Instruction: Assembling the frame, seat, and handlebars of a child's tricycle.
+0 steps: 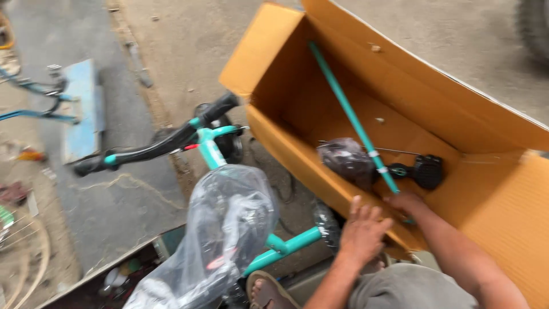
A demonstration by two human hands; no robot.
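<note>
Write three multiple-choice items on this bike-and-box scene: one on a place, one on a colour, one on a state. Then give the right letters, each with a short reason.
1. Where does the left hand rest?
A. on the near edge of the cardboard box
B. on the handlebar
C. on the ground

2. What colour is the long rod inside the box?
A. red
B. teal
C. yellow

3. In what state is the bicycle seat?
A. bare
B. wrapped in clear plastic
C. lying inside the box

Answers:
1. A: its fingers lie spread over the box's near wall.
2. B: the rod runs slantwise through the box, the same teal as the bicycle frame; the right hand reaches in at its lower end.
3. B: a clear bag covers the seat, which sits on the frame outside the box.
</note>
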